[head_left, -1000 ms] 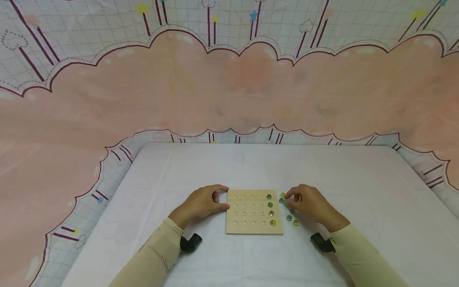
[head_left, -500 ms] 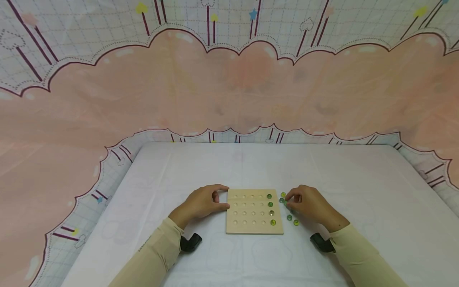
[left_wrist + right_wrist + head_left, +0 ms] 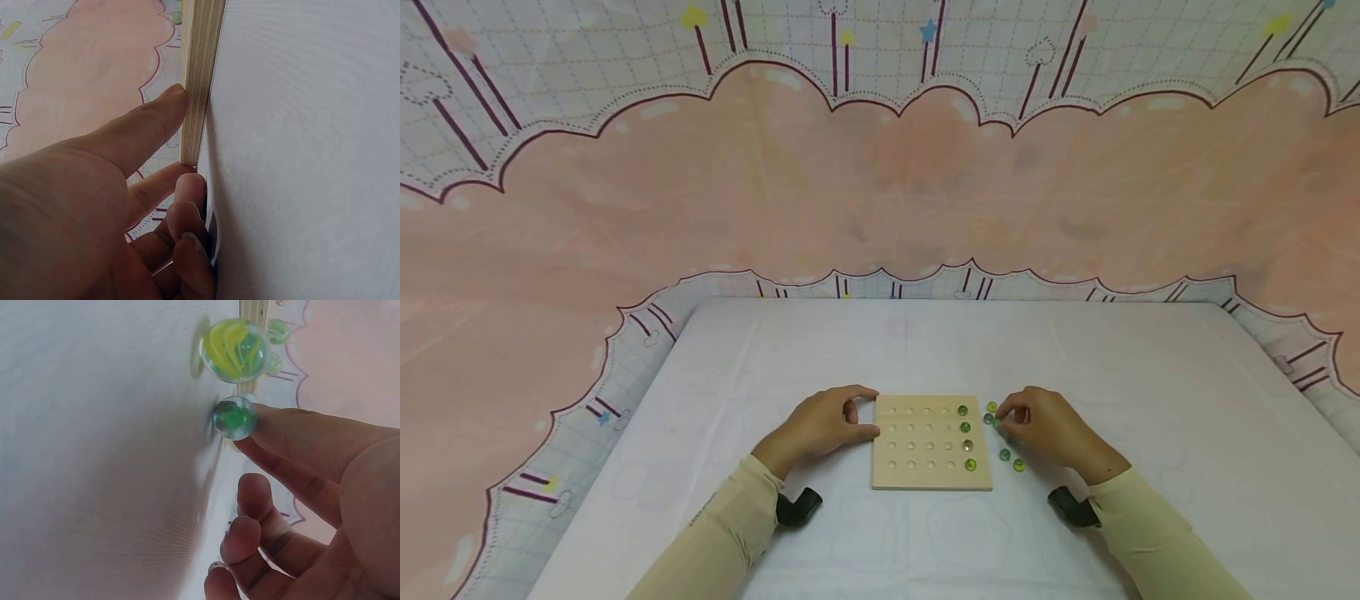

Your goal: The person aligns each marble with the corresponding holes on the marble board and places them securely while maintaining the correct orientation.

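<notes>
The thumb and forefinger of the right hand [image 3: 1045, 425] come together on a green marble [image 3: 235, 417], pinching it at or just above the white tablecloth [image 3: 1075, 358]; its other fingers are loosely curled. The left hand [image 3: 823, 421] has thumb and forefinger spread well apart, the thumb against the left edge of a pale wooden board [image 3: 917, 479], the forefinger at its far left corner, the remaining fingers bent. Just right of the board, around the pinching fingertips, lie more marbles: a far yellow marble [image 3: 992, 407], a second green marble [image 3: 988, 419] close to it and, nearer, a third green marble [image 3: 1004, 455] beside a near yellow marble [image 3: 1018, 466]. On the board, the rightmost column of hollows holds, from far to near, two seated green marbles [image 3: 966, 427], a clear brownish marble [image 3: 967, 446] and a yellow-green marble [image 3: 971, 465]. Farther out are beige sleeves [image 3: 722, 517] and black wrist cameras [image 3: 801, 508]; a printed peach backdrop [image 3: 850, 192] fills the far side
</notes>
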Motion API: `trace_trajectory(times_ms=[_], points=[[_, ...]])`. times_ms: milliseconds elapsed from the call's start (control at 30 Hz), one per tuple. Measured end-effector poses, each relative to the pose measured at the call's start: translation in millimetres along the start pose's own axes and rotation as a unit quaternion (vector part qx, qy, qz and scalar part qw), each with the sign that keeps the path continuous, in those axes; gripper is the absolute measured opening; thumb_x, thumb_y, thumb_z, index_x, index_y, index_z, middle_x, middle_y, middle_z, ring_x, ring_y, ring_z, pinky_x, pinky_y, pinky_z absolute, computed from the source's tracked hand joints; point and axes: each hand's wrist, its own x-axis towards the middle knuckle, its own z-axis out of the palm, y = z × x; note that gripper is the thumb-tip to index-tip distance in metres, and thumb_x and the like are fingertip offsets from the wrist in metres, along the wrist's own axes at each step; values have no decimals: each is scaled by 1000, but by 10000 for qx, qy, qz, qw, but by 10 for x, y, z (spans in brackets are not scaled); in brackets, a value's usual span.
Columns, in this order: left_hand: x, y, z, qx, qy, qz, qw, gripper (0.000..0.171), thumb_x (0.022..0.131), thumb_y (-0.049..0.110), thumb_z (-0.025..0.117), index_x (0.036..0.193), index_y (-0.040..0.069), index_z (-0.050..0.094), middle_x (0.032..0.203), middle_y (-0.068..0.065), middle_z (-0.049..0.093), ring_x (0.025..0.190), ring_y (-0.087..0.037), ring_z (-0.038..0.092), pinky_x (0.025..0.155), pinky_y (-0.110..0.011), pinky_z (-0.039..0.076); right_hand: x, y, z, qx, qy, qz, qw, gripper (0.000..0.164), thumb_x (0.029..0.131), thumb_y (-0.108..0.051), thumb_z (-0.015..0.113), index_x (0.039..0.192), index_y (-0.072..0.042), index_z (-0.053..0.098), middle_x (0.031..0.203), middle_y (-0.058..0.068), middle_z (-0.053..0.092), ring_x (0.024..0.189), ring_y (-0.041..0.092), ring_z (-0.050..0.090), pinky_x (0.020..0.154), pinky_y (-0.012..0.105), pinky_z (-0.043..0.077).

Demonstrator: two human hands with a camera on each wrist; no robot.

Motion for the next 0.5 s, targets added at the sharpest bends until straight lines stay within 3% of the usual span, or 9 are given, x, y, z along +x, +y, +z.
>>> trace_trajectory(times_ms=[500], points=[[9,-9,3,10,11,22,10000,56,83,38,82,133,25,63,76,6,56,66,-12,47,65,-30,37,-66,-135,-70,-12,1,-123,9999,11,88,-12,75,99,-11,76,82,3,57,75,17,50,60,27,43]])
